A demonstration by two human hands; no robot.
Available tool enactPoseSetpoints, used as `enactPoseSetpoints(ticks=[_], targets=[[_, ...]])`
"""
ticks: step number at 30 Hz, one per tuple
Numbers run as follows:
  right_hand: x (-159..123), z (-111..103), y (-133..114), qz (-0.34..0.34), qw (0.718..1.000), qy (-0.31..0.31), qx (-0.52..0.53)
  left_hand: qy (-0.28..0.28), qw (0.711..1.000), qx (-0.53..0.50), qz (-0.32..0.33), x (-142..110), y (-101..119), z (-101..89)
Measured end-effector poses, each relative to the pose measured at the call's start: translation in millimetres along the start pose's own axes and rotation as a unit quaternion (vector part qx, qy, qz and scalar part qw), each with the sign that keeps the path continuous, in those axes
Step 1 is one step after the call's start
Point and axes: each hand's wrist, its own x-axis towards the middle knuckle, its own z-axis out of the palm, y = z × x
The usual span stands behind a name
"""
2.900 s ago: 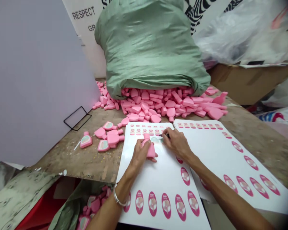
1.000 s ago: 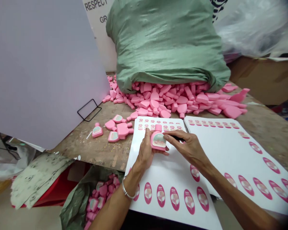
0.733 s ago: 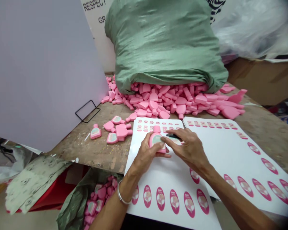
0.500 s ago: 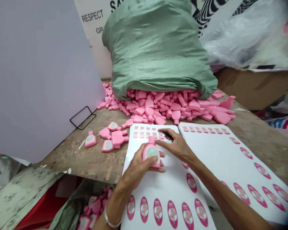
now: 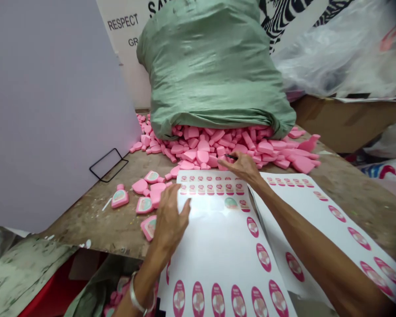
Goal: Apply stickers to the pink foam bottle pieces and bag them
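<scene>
Head view: right hand (image 5: 242, 168) pinches slim black tool (image 5: 231, 156) beside pink bottle-shaped pieces (image 5: 203, 156).

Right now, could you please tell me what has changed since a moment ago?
The left hand let go of the labelled pink bottle-shaped piece, which now lies on the table beside the label sheet. The right hand moved forward toward the pink pile, holding its small dark tool. The green woven sack stayed put.

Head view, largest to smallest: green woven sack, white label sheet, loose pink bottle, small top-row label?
Green woven sack and white label sheet: too close to rank, the sheet being nearer. Then loose pink bottle, then small top-row label.
</scene>
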Motion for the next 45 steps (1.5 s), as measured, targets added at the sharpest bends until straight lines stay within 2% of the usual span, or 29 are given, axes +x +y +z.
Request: enactPoseSetpoints(ticks=[4,7,9,11,12,15,17,19,22,24,26,29,31,33,35,37,40,45], targets=[[-47,-22,-8,-0.073,0.982,0.042,0.171,-0.1,0.98,-0.169,0.009,19,33,48.8],[-63,-24,-11,-0.113,0.975,0.115,0.153,-0.106,0.972,-0.209,0.006,24,37,81.3],[-64,-24,-11,-0.126,0.97,0.177,0.111,-0.097,0.974,-0.207,-0.005,24,34,92.7],[-62,-25,-10,-0.113,0.969,0.183,0.123,-0.099,0.973,-0.21,-0.019,22,33,93.7],[-63,-26,-10,-0.097,0.972,0.153,0.15,-0.104,0.97,-0.217,-0.018,21,34,90.8],[-75,-33,-8,-0.054,0.972,-0.009,0.227,-0.131,0.962,-0.24,0.007,18,46,75.0],[-89,-38,-3,-0.043,0.964,-0.098,0.244,-0.145,0.957,-0.25,-0.004,15,55,64.3],[-106,-44,10,-0.007,0.973,-0.1,0.208,-0.161,0.943,-0.287,-0.055,9,58,57.3],[-129,-48,43,0.089,0.992,-0.058,0.068,-0.205,0.89,-0.378,-0.156,-5,50,57.0],[-138,-44,62,0.117,0.987,-0.104,0.015,-0.219,0.864,-0.408,-0.199,-13,38,63.6],[-139,-37,71,0.116,0.982,-0.146,0.0,-0.202,0.86,-0.417,-0.213,-13,26,72.8],[-128,-26,65,0.124,0.985,-0.117,-0.029,-0.165,0.866,-0.421,-0.212,-1,15,82.2],[-119,-22,56,0.128,0.986,-0.1,-0.049,-0.157,0.868,-0.424,-0.208,9,14,81.4],[-115,-20,50,0.116,0.989,-0.075,-0.061,-0.16,0.868,-0.424,-0.205,13,16,76.1],[-117,-19,47,0.074,0.995,-0.03,-0.055,-0.17,0.862,-0.428,-0.212,9,21,71.1],[-121,-17,48,-0.009,0.999,0.004,-0.044,-0.181,0.849,-0.44,-0.229,0,26,70.2],[-124,-10,50,-0.129,0.989,0.02,-0.072,-0.188,0.832,-0.454,-0.255,-11,34,76.8],[-120,-2,55,-0.171,0.977,0.027,-0.125,-0.185,0.841,-0.44,-0.253,-14,39,85.9]])
